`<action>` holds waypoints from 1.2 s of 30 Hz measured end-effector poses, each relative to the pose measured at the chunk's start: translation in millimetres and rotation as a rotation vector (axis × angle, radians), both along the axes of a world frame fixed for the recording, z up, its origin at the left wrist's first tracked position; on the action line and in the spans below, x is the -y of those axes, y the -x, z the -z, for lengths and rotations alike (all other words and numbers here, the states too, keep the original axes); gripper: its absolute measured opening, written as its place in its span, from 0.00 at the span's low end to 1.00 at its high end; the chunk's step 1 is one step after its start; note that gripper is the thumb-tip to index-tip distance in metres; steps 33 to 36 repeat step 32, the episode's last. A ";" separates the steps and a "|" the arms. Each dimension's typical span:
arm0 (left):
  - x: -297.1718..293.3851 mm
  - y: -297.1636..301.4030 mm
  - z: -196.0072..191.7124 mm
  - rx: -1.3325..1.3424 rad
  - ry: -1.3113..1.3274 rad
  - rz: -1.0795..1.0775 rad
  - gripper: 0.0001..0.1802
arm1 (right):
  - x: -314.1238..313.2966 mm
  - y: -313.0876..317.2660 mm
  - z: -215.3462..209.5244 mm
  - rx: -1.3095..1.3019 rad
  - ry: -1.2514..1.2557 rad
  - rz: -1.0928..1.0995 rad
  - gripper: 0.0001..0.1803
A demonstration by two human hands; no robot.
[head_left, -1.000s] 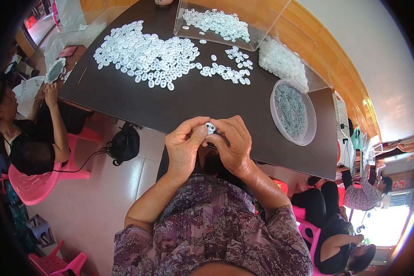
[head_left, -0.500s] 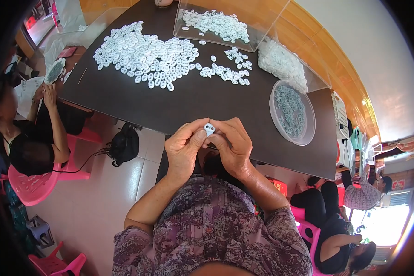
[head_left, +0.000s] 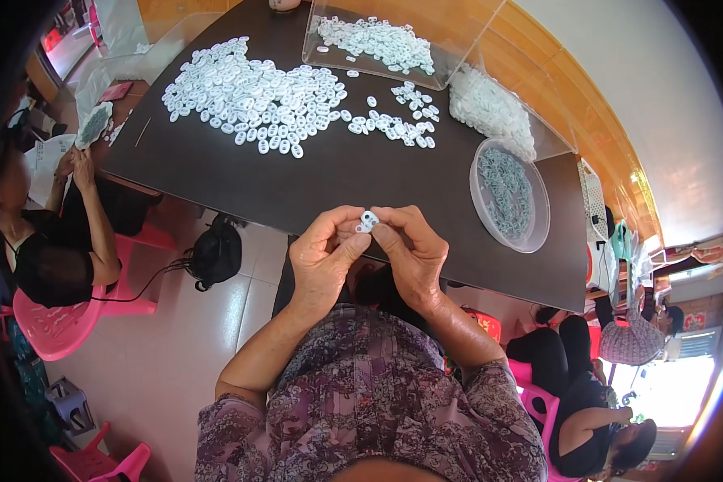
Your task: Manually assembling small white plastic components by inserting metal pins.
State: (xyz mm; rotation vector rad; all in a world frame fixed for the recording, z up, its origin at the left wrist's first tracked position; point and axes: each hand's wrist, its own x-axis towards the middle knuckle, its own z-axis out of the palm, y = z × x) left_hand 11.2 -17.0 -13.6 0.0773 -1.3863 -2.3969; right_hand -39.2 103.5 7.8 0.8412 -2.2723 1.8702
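My left hand [head_left: 323, 251] and my right hand [head_left: 412, 251] meet at the near edge of the dark table. Between their thumbs and forefingers they pinch a small white plastic piece [head_left: 369, 218] with dark round holes; it looks like a cord lock. Part of it is covered by the fingertips. Beyond my hands lies a large pile of white oval two-holed pieces [head_left: 257, 96]. A smaller scatter of like pieces [head_left: 394, 128] lies to its right. On the right stands a round clear tub [head_left: 541, 210] holding many small grey-green parts [head_left: 506, 189].
At the back stands a clear plastic box [head_left: 458, 60] with more white pieces. A bulging clear bag [head_left: 492, 112] of whitish parts leans beside it. To the left, a person [head_left: 60, 241] sits on a pink chair [head_left: 52, 325], hands at a small tray. Another person [head_left: 594, 426] sits at lower right.
The white piece has turned and tilted between my fingertips, and my hands have shifted slightly apart. The piles and tub stay as they were.
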 end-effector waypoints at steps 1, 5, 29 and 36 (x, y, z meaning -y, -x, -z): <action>-0.3 -0.5 -1.3 0.011 -0.003 -0.002 0.13 | -0.3 -0.4 -0.3 0.001 0.000 -0.001 0.10; 6.7 2.0 7.7 -0.003 0.191 -0.031 0.14 | -1.7 -0.2 -1.6 0.026 -0.011 -0.020 0.10; 17.1 22.9 10.0 0.138 0.049 0.072 0.08 | -3.5 23.4 1.1 0.396 0.092 -0.048 0.09; 17.5 27.1 13.8 0.120 0.139 0.027 0.09 | -4.4 24.0 3.6 0.324 0.033 -0.037 0.10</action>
